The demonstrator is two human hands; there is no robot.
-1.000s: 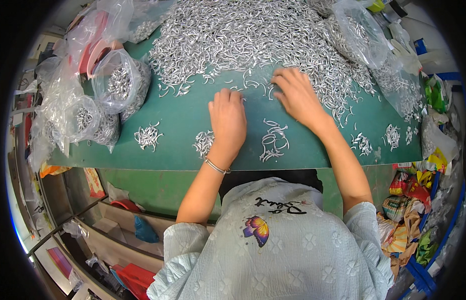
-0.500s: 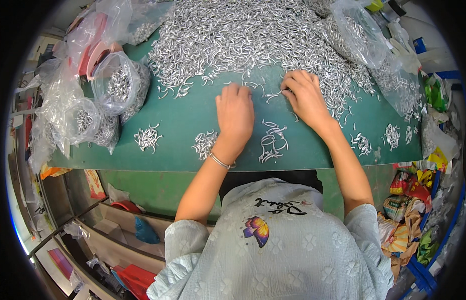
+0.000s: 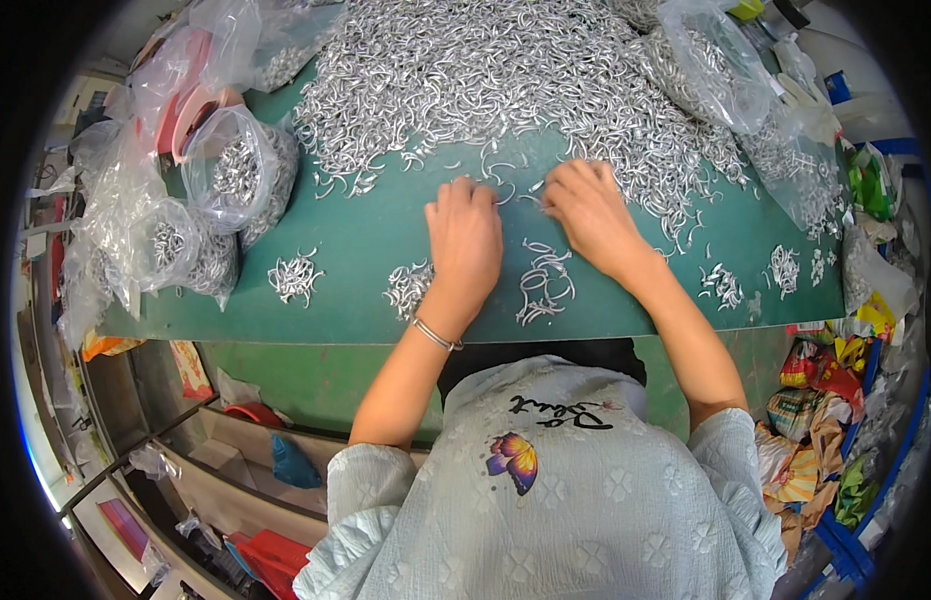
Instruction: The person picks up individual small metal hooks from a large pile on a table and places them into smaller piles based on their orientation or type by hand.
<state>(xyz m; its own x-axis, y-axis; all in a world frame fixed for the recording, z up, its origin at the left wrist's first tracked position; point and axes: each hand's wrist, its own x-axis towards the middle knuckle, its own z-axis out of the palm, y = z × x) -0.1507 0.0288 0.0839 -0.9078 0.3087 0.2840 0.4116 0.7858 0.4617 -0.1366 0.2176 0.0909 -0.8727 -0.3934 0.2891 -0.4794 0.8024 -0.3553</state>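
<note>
A large heap of small, curved silver metal pieces covers the far part of the green table. At the near edge of the heap my left hand is closed with its fingers curled down; its fingertips are hidden, and a curved piece lies beside them. Opposite it, my right hand is closed in a pinch, a curved metal piece at its fingertips. Between my forearms lies a loose group of larger curved pieces. A small pile sits beside my left wrist.
Further small piles stand at left and right. Clear plastic bags of metal parts crowd the table's left side, and another bag lies at the far right. Below on the left are open drawers.
My right hand has moved a little left and nearer to me, toward my left hand. My left hand has shifted slightly left. The piles look the same.
</note>
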